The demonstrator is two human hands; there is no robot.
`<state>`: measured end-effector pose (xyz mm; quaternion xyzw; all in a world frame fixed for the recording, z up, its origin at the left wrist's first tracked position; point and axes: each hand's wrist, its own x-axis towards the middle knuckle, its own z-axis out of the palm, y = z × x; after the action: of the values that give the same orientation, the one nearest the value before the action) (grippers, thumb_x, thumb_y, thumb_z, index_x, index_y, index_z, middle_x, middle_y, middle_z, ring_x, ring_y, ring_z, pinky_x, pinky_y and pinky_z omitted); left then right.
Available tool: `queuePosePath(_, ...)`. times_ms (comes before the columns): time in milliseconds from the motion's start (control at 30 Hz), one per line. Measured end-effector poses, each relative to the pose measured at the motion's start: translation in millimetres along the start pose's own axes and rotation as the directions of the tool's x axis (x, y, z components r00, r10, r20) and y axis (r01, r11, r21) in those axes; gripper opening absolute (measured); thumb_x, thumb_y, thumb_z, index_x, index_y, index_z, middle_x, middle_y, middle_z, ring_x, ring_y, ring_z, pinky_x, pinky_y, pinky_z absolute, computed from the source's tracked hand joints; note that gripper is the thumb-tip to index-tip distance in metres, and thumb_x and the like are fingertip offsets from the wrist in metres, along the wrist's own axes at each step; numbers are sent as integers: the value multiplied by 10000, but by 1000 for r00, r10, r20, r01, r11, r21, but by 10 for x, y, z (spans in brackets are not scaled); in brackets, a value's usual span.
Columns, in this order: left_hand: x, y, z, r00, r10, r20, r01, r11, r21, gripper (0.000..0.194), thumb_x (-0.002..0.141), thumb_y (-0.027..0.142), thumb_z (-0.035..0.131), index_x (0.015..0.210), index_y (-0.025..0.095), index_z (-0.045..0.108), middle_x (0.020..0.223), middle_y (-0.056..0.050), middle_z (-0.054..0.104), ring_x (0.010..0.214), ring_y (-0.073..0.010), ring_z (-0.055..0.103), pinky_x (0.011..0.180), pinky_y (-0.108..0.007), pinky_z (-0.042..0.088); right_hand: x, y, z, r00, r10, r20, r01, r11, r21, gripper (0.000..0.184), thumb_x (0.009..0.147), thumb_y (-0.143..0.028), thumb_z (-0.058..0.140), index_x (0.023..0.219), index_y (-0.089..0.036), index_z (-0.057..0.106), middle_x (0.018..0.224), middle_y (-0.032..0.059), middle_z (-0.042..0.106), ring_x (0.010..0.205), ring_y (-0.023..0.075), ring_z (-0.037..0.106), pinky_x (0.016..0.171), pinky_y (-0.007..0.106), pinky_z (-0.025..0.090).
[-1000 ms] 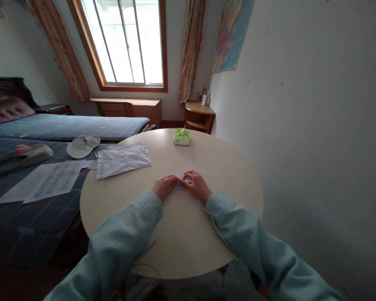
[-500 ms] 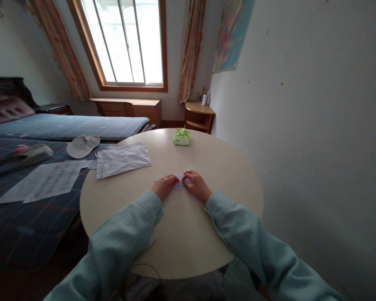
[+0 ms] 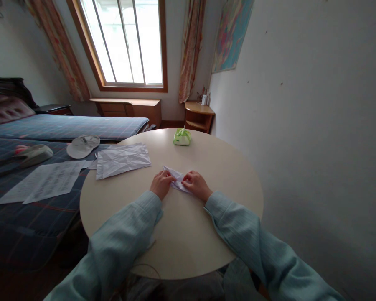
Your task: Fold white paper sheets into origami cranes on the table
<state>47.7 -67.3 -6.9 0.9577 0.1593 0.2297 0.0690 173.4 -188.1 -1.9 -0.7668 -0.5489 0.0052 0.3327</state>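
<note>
A small piece of folded white paper [image 3: 177, 179] lies slanted over the middle of the round table, its upper left end pointing away from me. My left hand [image 3: 162, 184] pinches its left part between thumb and fingers. On the other side, my right hand [image 3: 196, 184] has its fingertips closed on the right part and covers some of that end. Between the two hands a short stretch of folds shows; the exact folded shape is too small to make out.
On the round table [image 3: 181, 251], creased white sheets [image 3: 123, 160] lie at the left edge, and a green-and-white tissue pack [image 3: 182, 137] stands at the far side. Printed sheets [image 3: 50, 179] and a white cap [image 3: 83, 146] rest on the bed [image 3: 19, 225]. A wall rises at the right.
The folded paper has turned so that it slants from upper left to lower right, and more of it shows. My left hand has shifted slightly left; my right hand has hardly moved.
</note>
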Motion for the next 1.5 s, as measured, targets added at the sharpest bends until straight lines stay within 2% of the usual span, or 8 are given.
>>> queuePosePath(100,-3,14,11,999,-40,-5,40,997,-65,244,741,122,442,818,228,647,828,-31,573,782,-134,522,737,-257,432,-6,-29,-5,999,-20,32,19,999,46,108,704,-209,541,672,-146,622,712,31,553,656,105,493,632,222,377)
queuePosePath(200,-14,55,-1,999,-49,-12,48,994,-95,194,752,224,456,830,215,634,837,-26,584,803,-145,531,750,-265,438,-14,-54,-11,996,-76,48,72,994,84,115,709,-183,529,656,-146,624,679,17,552,615,91,487,601,208,370)
queuePosePath(300,-22,73,-16,1000,-20,16,21,995,-97,200,728,289,496,867,223,625,892,-25,594,860,-166,530,782,-287,438,-15,-60,-15,995,-101,-9,102,992,80,120,711,-174,525,640,-149,619,663,17,556,634,100,491,622,216,373)
queuePosePath(500,11,14,28,994,42,105,-19,976,-215,231,756,166,442,859,226,640,937,1,633,859,-121,560,815,-241,433,0,-29,-18,988,-77,-137,89,993,83,91,713,-172,524,699,-158,612,767,47,601,768,137,514,736,260,388)
queuePosePath(767,20,24,5,992,49,116,-23,976,-218,278,752,109,423,876,225,643,963,6,634,901,-131,550,830,-252,430,-3,13,31,992,-116,-44,119,990,76,112,671,-137,529,699,-200,617,989,33,605,984,171,499,891,358,326)
queuePosePath(1000,-23,52,-49,992,86,94,-70,985,-157,217,752,299,481,910,245,620,974,3,626,916,-152,537,818,-289,420,-3,1,1,996,-89,-10,89,995,39,154,640,-109,539,732,-200,620,949,37,616,908,162,522,845,331,352)
queuePosePath(1300,26,86,-131,981,151,122,-156,987,38,202,778,206,461,872,264,630,1009,4,620,934,-170,527,840,-348,356,-2,1,20,992,-123,6,123,992,28,109,625,-161,560,696,-210,628,928,33,613,942,182,507,887,367,304)
queuePosePath(1500,15,1,-36,984,112,140,-110,994,-21,260,786,164,415,913,265,618,1010,20,618,930,-142,536,819,-272,402,-24,-12,2,978,-174,118,167,983,71,184,617,-178,565,790,-222,610,1043,30,579,1063,205,455,955,448,199)
